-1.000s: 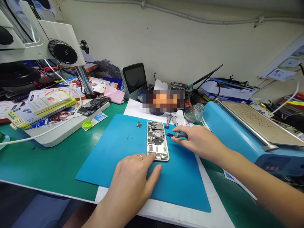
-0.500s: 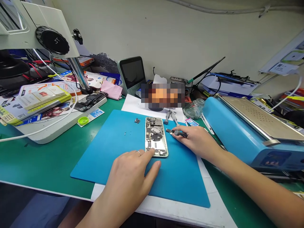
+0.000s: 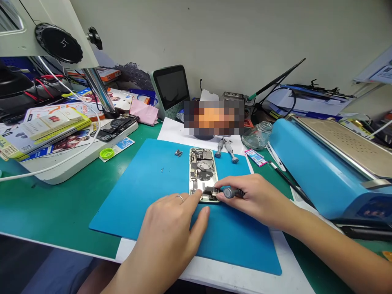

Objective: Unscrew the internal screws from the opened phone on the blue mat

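An opened phone (image 3: 202,169) lies face-up on the blue mat (image 3: 147,204), its inner parts exposed. My left hand (image 3: 171,222) rests by its lower end, index fingertip touching the frame's bottom area, thumb apart and nothing held. In a pinch between thumb and forefinger, my right hand (image 3: 255,198) has a small dark phone part (image 3: 210,190) over the phone's lower right. A grey screwdriver (image 3: 230,192) is tucked in the same hand. Left of the phone lie a small module (image 3: 178,152) and tiny screws (image 3: 162,170).
Two grey screwdrivers (image 3: 230,152) lie beyond the phone, near a glass jar (image 3: 260,134). A blue machine (image 3: 312,171) stands on the right. Booklets (image 3: 45,130) and a microscope stand (image 3: 101,94) occupy the left. A smart display (image 3: 171,87) is behind.
My right hand has moved left and nearer, bringing the small part from beside the phone to over its lower end. My left hand stays put. The view has shifted slightly.
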`<state>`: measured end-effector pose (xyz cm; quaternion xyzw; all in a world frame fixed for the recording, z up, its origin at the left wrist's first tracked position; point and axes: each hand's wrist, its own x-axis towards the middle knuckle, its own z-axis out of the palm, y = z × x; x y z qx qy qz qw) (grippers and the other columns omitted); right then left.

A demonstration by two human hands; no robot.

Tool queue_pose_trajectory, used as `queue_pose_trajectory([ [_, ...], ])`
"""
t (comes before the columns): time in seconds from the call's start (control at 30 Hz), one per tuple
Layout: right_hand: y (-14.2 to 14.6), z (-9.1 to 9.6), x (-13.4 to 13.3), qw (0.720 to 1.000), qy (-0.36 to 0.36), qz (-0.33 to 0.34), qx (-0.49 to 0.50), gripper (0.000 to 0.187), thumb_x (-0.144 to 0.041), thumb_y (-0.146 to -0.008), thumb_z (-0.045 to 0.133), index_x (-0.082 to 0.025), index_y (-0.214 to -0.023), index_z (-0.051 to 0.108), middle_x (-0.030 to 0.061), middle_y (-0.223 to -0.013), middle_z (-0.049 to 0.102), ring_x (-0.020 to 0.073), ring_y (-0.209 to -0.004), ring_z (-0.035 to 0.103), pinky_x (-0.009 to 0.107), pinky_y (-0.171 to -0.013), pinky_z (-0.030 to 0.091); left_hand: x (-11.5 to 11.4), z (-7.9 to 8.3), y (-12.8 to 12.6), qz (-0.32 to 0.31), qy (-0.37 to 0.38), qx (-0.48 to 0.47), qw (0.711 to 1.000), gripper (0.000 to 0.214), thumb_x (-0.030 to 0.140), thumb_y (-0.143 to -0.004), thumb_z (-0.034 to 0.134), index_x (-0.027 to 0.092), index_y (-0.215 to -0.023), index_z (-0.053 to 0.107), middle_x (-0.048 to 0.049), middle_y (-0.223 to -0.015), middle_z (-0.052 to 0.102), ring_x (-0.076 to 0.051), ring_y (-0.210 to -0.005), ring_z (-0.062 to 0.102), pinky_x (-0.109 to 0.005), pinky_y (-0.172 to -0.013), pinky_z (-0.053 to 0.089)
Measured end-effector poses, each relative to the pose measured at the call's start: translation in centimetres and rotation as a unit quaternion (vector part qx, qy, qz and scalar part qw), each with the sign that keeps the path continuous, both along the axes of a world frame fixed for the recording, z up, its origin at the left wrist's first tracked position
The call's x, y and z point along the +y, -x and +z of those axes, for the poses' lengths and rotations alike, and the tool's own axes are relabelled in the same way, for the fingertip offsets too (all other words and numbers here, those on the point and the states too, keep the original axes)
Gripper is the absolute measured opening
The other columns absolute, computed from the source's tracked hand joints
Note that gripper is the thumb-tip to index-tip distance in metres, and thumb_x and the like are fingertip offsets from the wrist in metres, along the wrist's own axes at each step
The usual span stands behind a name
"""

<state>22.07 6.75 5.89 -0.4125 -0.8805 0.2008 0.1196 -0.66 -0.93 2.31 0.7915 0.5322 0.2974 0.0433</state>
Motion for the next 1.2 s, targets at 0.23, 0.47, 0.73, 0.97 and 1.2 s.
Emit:
queue_pose_trajectory([
  [0.23,0.30,-0.06,-0.13,0.999,0.040,0.009,0.028,0.019,-0.027,-0.099,0.067,-0.023,-0.111,0.081,-0.0006,-0.083,0.084,0.0127,-0.060,0.069,0.023,-0.058,0.045,-0.02,-0.26,-0.36,-0.009,-0.065,0.020,0.998,0.030,0.015,-0.102,0.052,0.018,-0.119,0.076,0.0016,-0.076,0.072,-0.022,-0.064,0.069,-0.038,-0.057,0.047],
  [0.47,-0.05,-0.67,-0.02,0.997,0.061,0.005,0.047,0.020,-0.033,-0.099,0.065,-0.025,-0.109,0.081,0.0004,-0.078,0.081,0.0143,-0.058,0.066,0.025,-0.055,0.042,-0.06,-0.15,-0.42,-0.041,-0.074,0.024,0.996,0.030,0.010,-0.098,0.051,0.018,-0.111,0.077,0.0015,-0.077,0.074,-0.021,-0.061,0.068,-0.039,-0.054,0.050],
  [0.73,0.23,-0.30,0.25,0.994,0.094,-0.006,0.060,0.021,-0.039,-0.101,0.067,-0.025,-0.106,0.081,-0.0008,-0.081,0.082,0.0143,-0.060,0.068,0.025,-0.058,0.045,0.00,-0.13,-0.68,-0.044,-0.067,0.039,0.996,0.036,0.010,-0.098,0.050,0.012,-0.125,0.075,0.0000,-0.080,0.075,-0.020,-0.063,0.070,-0.038,-0.053,0.052],
  [0.97,-0.07,-0.20,0.29,0.991,0.115,0.009,0.068,0.021,-0.034,-0.101,0.065,-0.026,-0.110,0.082,0.0006,-0.092,0.085,0.0171,-0.072,0.074,0.026,-0.064,0.049,0.14,-0.14,-0.84,-0.038,-0.067,0.043,0.996,0.036,0.010,-0.098,0.050,0.013,-0.124,0.076,0.0005,-0.080,0.076,-0.019,-0.063,0.069,-0.038,-0.053,0.052],
  [1.2,-0.18,-0.60,0.39,0.991,0.109,0.013,0.071,0.022,-0.032,-0.100,0.063,-0.027,-0.109,0.082,0.0009,-0.093,0.086,0.0180,-0.073,0.075,0.026,-0.065,0.050,0.00,-0.31,-0.57,-0.039,-0.052,0.053,0.996,0.035,0.013,-0.101,0.050,0.015,-0.127,0.074,0.0007,-0.080,0.075,-0.019,-0.065,0.070,-0.037,-0.054,0.051],
])
